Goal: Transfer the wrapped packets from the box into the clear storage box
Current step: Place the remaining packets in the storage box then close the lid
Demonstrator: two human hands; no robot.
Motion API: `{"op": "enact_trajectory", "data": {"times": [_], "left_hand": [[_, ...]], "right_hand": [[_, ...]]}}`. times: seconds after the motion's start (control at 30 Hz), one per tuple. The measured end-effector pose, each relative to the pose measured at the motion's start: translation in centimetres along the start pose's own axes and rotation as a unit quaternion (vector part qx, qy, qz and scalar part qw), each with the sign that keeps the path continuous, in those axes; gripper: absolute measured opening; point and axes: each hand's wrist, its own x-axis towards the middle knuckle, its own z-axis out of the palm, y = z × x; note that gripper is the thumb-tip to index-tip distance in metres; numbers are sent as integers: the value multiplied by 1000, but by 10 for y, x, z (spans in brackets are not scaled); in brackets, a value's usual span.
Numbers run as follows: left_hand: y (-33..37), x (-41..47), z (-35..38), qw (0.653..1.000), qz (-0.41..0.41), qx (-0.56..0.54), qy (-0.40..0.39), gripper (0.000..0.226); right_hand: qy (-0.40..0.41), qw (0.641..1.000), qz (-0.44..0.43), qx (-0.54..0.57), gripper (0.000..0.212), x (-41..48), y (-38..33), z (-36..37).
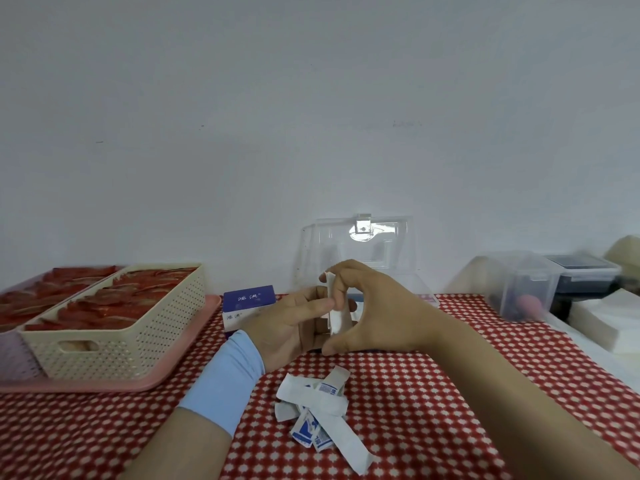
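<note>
Both hands grip one stack of white wrapped packets [337,311].
Left hand [294,320] and right hand [377,313] fingers pinch it before the clear plastic storage box [363,244].

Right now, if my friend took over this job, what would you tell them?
Left hand and right hand: both hold a stack of white wrapped packets upright, in front of the clear storage box.
The clear storage box stands open at the back by the wall; what is in it cannot be told.
The blue and white box sits just left of the hands.
A loose pile of packets lies on the red checked cloth, nearer the person.
Left: put the held stack in, then the pile.
</note>
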Motion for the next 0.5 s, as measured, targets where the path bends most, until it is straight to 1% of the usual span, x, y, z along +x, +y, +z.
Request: {"op": "enact_trajectory", "data": {"times": [0.1, 0.2, 0.3, 0.43, 0.5], "left_hand": [[-2, 3, 1, 999, 29, -37, -11, 51], [-3, 4, 6, 997, 16, -67, 25, 43], [-6, 3, 9, 996, 3, -90, 21, 39], [-6, 2, 7, 995, 8, -95, -4, 28], [-2, 2, 7, 998, 35, -50, 20, 27]], "right_hand": [[19, 1000, -12, 5, 44, 1, 1, 3], [24, 1000, -15, -7, 47, 1, 3, 3], [23, 999, -13, -26, 48, 2, 5, 3], [-3, 999, 18, 29, 44, 2, 4, 3], [-9, 997, 41, 71, 33, 2, 8, -2]]}}
